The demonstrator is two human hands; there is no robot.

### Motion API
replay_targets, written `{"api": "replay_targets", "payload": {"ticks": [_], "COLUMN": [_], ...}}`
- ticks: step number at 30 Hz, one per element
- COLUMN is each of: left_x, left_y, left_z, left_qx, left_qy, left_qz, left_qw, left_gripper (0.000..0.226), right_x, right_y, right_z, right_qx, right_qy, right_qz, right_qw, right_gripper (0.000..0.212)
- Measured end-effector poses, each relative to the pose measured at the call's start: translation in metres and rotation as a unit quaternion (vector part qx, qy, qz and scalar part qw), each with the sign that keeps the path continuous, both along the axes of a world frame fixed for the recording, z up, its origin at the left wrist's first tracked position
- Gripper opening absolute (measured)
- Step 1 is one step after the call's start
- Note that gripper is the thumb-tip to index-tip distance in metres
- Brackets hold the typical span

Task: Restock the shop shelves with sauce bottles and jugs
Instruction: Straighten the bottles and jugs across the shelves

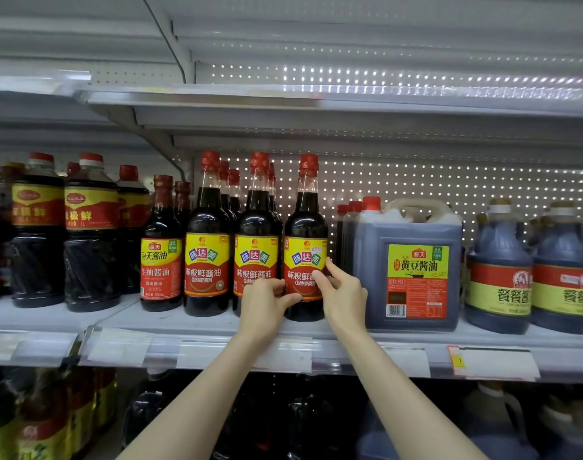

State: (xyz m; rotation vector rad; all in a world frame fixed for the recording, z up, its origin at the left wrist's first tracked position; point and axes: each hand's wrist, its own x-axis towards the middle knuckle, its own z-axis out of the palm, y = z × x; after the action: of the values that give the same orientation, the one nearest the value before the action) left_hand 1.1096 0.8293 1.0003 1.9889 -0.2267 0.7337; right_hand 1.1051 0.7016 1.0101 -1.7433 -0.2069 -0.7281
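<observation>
A dark sauce bottle (pixel 305 227) with a red cap and a yellow-and-red label stands upright at the front of the middle shelf (pixel 217 327). My left hand (pixel 263 305) presses its fingers against the bottle's lower left side. On the lower right side of the label, my right hand (pixel 341 292) grips it with thumb and fingers. Two matching bottles (pixel 255 227) (pixel 208 227) stand in a row to its left, with more behind them. A large square jug (pixel 408 263) of dark sauce stands right of the held bottle.
Round blue-tinted jugs (pixel 497 267) stand at the far right. Shorter and wider sauce bottles (pixel 91 234) fill the shelf's left side. The shelf above (pixel 350 101) is bare. Price-tag holders (pixel 283 356) line the shelf edge; more bottles and jugs sit on the shelf below.
</observation>
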Motion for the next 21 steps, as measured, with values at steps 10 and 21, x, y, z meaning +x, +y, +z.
{"api": "replay_targets", "payload": {"ticks": [10, 21], "left_x": [0.0025, 0.0036], "left_y": [0.0004, -0.0013], "left_z": [-0.0011, -0.0012], "left_qx": [0.003, 0.003], "left_qy": [-0.009, -0.015], "left_qz": [0.004, 0.015], "left_qw": [1.0, 1.0], "left_gripper": [0.046, 0.048], "right_x": [0.0012, 0.0002], "right_y": [0.0002, -0.0016], "right_z": [0.0005, 0.0019], "right_qx": [-0.003, -0.007], "right_qy": [-0.005, 0.003], "right_qz": [0.003, 0.02], "right_qw": [1.0, 1.0], "right_gripper": [0.048, 0.048]}}
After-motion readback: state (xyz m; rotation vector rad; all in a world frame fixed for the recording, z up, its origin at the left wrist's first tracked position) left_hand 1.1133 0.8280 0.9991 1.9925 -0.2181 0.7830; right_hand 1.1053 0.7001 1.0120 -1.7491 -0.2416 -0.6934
